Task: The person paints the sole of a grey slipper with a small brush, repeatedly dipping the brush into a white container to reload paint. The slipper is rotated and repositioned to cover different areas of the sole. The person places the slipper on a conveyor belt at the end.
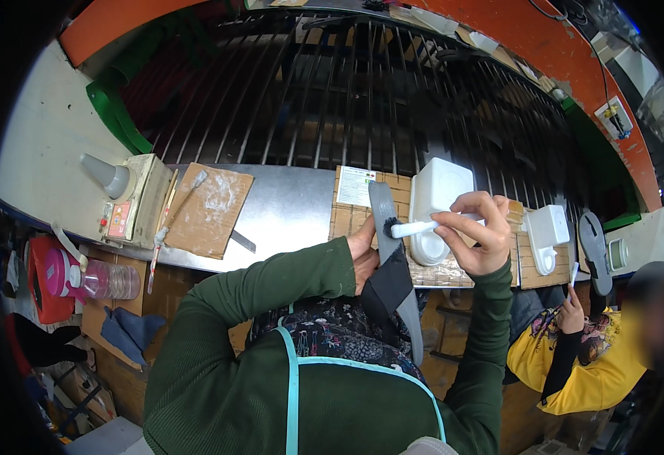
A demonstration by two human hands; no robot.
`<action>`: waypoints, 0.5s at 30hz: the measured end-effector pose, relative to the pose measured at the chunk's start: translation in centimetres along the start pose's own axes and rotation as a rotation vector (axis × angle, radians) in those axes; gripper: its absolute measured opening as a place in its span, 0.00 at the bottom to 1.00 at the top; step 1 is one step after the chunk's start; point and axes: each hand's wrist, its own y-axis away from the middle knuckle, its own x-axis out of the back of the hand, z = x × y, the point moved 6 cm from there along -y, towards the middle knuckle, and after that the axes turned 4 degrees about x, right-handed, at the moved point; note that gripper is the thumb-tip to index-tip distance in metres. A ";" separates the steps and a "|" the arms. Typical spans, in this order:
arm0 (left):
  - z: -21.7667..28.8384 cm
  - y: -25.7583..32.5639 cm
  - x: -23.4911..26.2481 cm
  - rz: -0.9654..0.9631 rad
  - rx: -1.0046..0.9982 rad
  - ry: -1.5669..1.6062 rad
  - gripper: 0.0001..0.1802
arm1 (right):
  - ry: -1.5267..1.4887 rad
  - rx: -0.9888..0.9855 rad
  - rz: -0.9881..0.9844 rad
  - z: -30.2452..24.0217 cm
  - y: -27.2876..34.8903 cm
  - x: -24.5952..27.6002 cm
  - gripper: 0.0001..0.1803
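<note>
My left hand (364, 256) grips the edge of a grey sandal (383, 199) with a wide black strap (389, 287). The sandal stands lengthwise, toe end away from me, its lower end near my lap. In my right hand (482, 233) a white-handled brush (417, 228) is pinched between thumb and fingers. Its dark bristles touch the sandal's sole beside the strap. Just behind the brush is a white plastic container (443, 182) with a rounded cup at its near end, partly covered by my right hand. It sits on cardboard (345, 220) bearing a printed label.
A second white container (547, 227) stands to the right, near a co-worker in a yellow sleeve (590, 375) with a sandal (594, 246). Leftward lie a stained cardboard sheet (209, 212), a cone-topped device (112, 178) and a pink-lidded bottle (108, 280). Metal bars (302, 98) span the far side.
</note>
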 end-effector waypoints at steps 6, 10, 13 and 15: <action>-0.3 -0.4 0.3 0.017 -0.010 -0.118 0.65 | -0.029 -0.005 -0.100 0.0 0.2 0.0 0.11; -0.3 -0.4 0.6 0.007 0.011 -0.028 0.52 | -0.125 0.005 -0.147 0.3 0.4 0.1 0.11; -0.5 -0.4 0.6 0.037 0.026 0.024 0.50 | -0.163 -0.012 -0.117 0.7 0.0 0.2 0.10; -0.4 -0.3 0.0 -0.020 0.036 0.014 0.50 | -0.107 -0.057 -0.020 0.9 -0.3 0.1 0.10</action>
